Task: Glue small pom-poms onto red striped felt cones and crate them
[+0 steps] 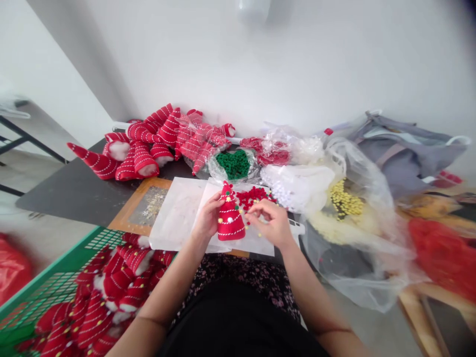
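My left hand (208, 216) grips the left side of a red cone-shaped hat (231, 225) with white stitched lines and green, white, yellow and red pompoms on it. Just right of the hat is my right hand (270, 222), thumb and fingertips pinched together near a small yellow pompom; what they hold is too small to make out. Behind that hand lies a heap of red pompoms (255, 196) on white paper (178, 213). Green pompoms (234, 164) fill a clear bag behind the hat.
Red striped hats (143, 158) are piled at the table's back left. A green basket (48, 277) of decorated hats stands lower left. Bags of white pompoms (286, 191) and yellow pompoms (345, 198) lie right, near a grey bag (401, 148). A wooden frame (128, 210) is left of the paper.
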`<control>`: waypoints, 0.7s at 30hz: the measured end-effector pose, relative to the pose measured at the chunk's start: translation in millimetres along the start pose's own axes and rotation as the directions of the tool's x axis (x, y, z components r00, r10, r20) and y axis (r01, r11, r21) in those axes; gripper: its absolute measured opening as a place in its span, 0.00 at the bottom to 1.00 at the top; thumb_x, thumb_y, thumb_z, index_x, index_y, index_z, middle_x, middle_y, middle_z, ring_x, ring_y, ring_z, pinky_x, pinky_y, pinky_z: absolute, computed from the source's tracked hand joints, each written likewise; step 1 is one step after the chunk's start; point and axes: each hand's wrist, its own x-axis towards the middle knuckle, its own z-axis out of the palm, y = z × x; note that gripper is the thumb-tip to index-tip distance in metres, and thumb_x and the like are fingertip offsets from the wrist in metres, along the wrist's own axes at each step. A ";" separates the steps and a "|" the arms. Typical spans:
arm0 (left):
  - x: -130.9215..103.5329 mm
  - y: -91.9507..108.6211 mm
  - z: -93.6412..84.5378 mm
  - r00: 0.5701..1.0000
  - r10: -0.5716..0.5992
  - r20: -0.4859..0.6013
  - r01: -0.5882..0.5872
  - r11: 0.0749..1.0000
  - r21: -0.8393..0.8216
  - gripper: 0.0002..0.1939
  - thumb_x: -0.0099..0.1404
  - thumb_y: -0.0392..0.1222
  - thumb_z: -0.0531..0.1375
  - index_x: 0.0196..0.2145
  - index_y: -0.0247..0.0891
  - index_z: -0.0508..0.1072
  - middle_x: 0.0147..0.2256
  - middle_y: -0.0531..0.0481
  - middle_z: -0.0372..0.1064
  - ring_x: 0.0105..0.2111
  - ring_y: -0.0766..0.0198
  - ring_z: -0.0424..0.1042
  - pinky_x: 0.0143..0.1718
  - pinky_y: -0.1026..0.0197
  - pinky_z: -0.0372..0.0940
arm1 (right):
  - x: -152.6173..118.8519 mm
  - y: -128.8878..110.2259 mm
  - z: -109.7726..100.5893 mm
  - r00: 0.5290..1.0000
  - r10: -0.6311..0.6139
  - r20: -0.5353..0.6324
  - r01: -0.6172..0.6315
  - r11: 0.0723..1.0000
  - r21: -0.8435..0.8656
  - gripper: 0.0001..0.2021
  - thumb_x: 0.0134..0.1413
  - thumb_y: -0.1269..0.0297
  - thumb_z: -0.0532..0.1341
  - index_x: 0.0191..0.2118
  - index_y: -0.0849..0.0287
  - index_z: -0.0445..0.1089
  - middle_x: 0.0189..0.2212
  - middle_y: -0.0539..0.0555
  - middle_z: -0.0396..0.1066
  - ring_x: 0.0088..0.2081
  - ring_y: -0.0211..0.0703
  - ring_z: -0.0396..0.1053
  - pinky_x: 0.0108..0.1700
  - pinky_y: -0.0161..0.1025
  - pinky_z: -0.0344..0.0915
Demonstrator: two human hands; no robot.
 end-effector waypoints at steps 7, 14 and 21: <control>-10.9 7.0 -5.2 0.999 0.039 -0.032 -0.039 0.999 0.012 0.21 0.52 0.38 0.72 0.46 0.37 0.79 0.35 0.48 0.82 0.34 0.57 0.81 0.39 0.58 0.72 | -19.8 -2.2 16.1 0.989 -0.101 -0.104 0.105 0.994 0.033 0.08 0.69 0.62 0.64 0.36 0.54 0.74 0.30 0.50 0.72 0.27 0.39 0.65 0.30 0.36 0.63; -23.1 12.1 -12.3 0.981 0.137 -0.138 -0.127 0.989 0.076 0.23 0.50 0.38 0.73 0.45 0.38 0.78 0.37 0.50 0.81 0.34 0.59 0.79 0.40 0.58 0.70 | -33.7 -22.4 23.1 0.980 -0.124 -0.157 0.119 0.992 -0.040 0.10 0.67 0.58 0.67 0.35 0.55 0.72 0.28 0.49 0.69 0.28 0.40 0.67 0.30 0.36 0.64; -45.5 21.2 -18.4 0.957 0.227 -0.182 -0.211 0.972 0.103 0.23 0.50 0.38 0.72 0.46 0.38 0.79 0.38 0.49 0.82 0.34 0.59 0.80 0.40 0.59 0.71 | -52.4 -51.7 48.0 0.941 -0.339 -0.013 0.339 0.940 -0.029 0.05 0.66 0.72 0.65 0.38 0.54 0.76 0.30 0.51 0.75 0.30 0.43 0.72 0.32 0.38 0.67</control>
